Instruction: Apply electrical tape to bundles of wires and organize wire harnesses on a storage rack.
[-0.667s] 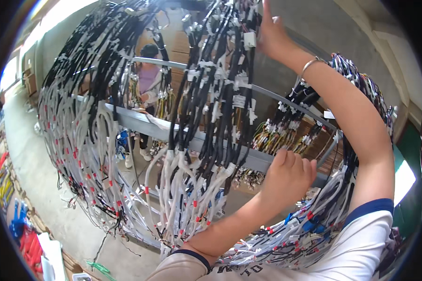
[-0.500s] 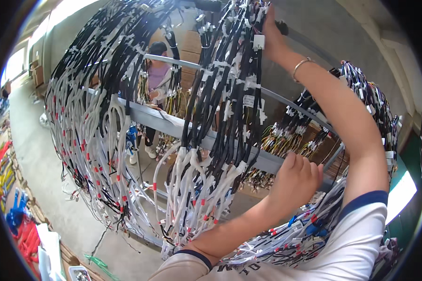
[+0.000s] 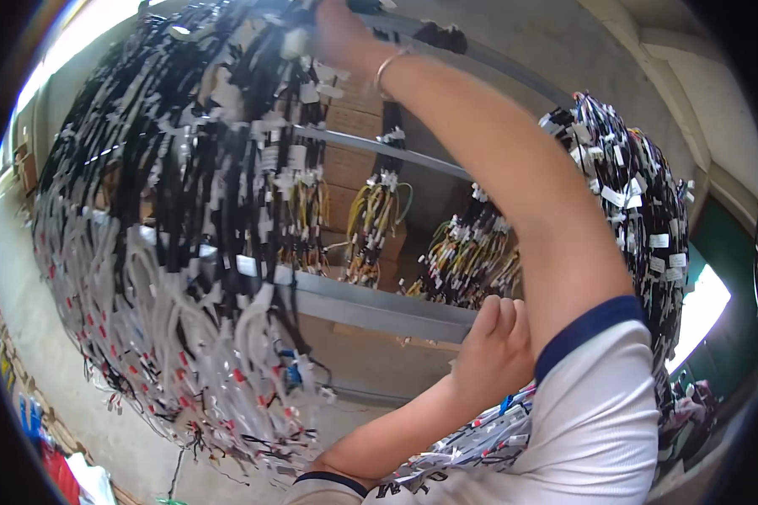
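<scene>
A dense curtain of wire harnesses (image 3: pixel 206 160) hangs at the left, black-sleeved above and white-sleeved below, with white connectors, labels and red marks. At the top edge my right hand (image 3: pixel 341 38), a bracelet on its wrist, reaches up against the right side of this curtain. Its fingers are blurred and partly hidden behind the cables. Lower down, beneath my right arm, my left hand (image 3: pixel 493 349) is raised with its fingers curled into a fist. Its palm faces away, so anything inside is hidden.
A metal rail (image 3: pixel 387 151) and a wider grey beam (image 3: pixel 370 311) run behind the harnesses. Further harnesses (image 3: pixel 632 194) hang at the right, and white cables (image 3: pixel 480 442) lie below my left arm. Cardboard boxes (image 3: pixel 349 160) are stacked behind. Coloured materials (image 3: pixel 59 467) lie lower left.
My right hand has swung left, and the nearer harness bundle has moved left against the others. My left fist has shifted slightly left and down. The person behind is no longer seen.
</scene>
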